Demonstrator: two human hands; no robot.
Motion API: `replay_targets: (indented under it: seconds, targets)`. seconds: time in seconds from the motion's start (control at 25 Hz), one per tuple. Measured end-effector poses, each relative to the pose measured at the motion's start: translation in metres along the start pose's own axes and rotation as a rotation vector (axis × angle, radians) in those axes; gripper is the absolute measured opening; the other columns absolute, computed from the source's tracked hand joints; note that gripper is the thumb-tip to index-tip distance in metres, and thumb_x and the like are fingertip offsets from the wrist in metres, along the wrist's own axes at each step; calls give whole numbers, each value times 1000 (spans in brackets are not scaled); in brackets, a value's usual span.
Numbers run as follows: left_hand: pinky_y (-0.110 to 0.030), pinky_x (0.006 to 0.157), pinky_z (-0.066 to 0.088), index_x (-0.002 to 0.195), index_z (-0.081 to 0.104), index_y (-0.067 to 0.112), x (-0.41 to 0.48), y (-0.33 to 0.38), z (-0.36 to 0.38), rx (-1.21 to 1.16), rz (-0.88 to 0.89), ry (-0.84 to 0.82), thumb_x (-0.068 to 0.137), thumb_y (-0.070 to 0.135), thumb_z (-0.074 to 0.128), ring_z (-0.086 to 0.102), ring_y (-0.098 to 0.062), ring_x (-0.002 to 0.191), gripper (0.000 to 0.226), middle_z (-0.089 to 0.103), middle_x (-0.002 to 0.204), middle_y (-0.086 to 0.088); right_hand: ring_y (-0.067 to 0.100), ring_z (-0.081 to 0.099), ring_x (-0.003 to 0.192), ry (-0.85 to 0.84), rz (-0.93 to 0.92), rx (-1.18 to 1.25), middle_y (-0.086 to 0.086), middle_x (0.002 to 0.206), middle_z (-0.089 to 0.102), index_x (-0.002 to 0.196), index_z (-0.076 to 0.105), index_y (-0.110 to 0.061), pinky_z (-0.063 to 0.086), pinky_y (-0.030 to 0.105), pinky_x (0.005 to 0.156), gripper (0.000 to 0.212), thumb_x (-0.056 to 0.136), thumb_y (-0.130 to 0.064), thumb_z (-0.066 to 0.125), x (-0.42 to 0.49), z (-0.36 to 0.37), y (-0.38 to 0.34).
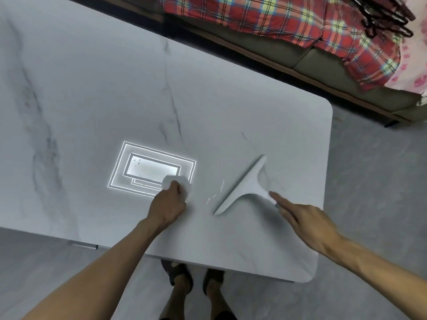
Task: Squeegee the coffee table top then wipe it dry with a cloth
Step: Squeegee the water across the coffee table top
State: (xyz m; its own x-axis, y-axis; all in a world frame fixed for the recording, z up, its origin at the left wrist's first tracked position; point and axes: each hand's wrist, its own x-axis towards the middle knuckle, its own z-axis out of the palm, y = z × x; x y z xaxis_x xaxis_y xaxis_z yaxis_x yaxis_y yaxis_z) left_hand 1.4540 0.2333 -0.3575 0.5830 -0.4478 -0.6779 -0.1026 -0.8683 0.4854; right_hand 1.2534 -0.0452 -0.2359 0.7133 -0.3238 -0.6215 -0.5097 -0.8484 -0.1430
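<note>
Squeegee lies flat on the coffee table top, near the right corner closest to me, w/ the blade running diagonally & the stubby handle pointing back at my right hand. That hand is flat, fingers straight & together, gripping nothing. The tips are at the handle end, though w/ the white-on-white blur I can't say if they actually touch it. My left hand is balled round a white cloth, pressing it onto the top at the edge of the ceiling-light reflection, near the squeegee's blade. Placement makes sense to me: the tool is parked handle toward me so it's grabbable w/o reaching across the wet part, & the cloth is bunched small so my palm puts weight on it. A thin broken line of water sits between cloth & blade, prob. squeegee residue, so I'd judge the drying step is in hand. Count: 1 squeegee, 1 cloth, 1 table, 2 hands, 1 water line. Beyond the far edge is 1 sofa w/ plaid fabric on it.
</note>
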Motion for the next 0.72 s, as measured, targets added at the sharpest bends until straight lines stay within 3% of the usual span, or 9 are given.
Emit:
replay_targets:
  seconds: [0.08,0.16,0.24,0.36,0.52,0.72]
  targets:
    - [-34,59,45,99,44,20,-10,-23,-15,-147,-99,282,88,17,47,60,-29,70,12,63,77,-5,12,65,87,-109,-250,-96,-17,108,67,147,5,-55,38,21,66,54,94,-63,9,19,11,-39]
    - [-33,55,40,94,41,24,-22,-57,-31,-221,-200,472,95,31,45,56,-23,63,8,60,71,3,20,63,87,-176,-552,-216,-8,111,66,150,15,-45,36,26,68,52,100,-56,17,47,30,-92]
    - [-33,54,36,94,38,23,-34,-93,-46,-214,-295,561,94,31,45,52,-22,61,10,53,68,7,27,63,88,-200,-803,-307,0,114,65,151,26,-34,40,32,72,48,104,-45,24,75,50,-152]
    - [-36,60,38,94,36,20,-44,-132,-58,-252,-452,557,89,19,42,52,-29,68,8,54,74,-1,30,63,83,-178,-1012,-430,4,108,65,150,29,-30,37,34,65,46,105,-40,27,109,71,-227]
    - [-39,60,44,93,36,19,-53,-150,-60,-336,-504,456,81,13,48,55,-30,74,18,54,79,-1,28,63,87,-113,-1057,-499,2,103,66,149,30,-38,30,31,65,44,105,-40,26,142,71,-270]
    - [-33,51,37,91,35,21,-42,-131,-52,-317,-445,398,81,10,47,53,-25,67,19,54,78,-4,29,63,97,-25,-763,-312,0,108,68,142,35,-47,40,34,72,44,101,-53,19,174,37,-249]
